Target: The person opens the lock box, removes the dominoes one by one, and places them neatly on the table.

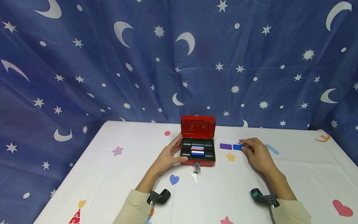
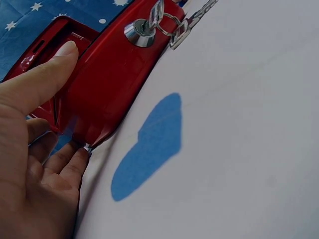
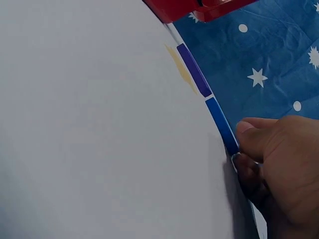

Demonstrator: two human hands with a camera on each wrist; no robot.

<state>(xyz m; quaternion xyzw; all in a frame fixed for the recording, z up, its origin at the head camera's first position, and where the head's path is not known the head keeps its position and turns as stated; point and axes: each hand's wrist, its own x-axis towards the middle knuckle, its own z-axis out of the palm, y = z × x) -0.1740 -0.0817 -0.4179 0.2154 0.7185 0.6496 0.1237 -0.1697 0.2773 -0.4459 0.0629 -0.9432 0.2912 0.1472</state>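
A small red cash box (image 1: 198, 163) stands with its lid (image 1: 198, 127) raised. In its black compartment tray (image 1: 208, 151), light blue, pink, white and dark blue strips (image 1: 197, 148) lie in the middle. My left hand (image 1: 167, 157) holds the box's left side, thumb at the front corner and fingers along the side. To the right of the box, a purple block (image 1: 225, 146) and a blue block (image 1: 237, 147) lie end to end on the table. My right hand (image 1: 258, 155) pinches the blue block's right end between thumb and fingers.
Keys (image 1: 194, 175) hang from the lock (image 2: 140, 33) on the box's front. The white table cover (image 1: 112, 186) carries printed hearts, stars and other shapes. Behind the table hangs a blue cloth (image 1: 156, 77) with moons and stars.
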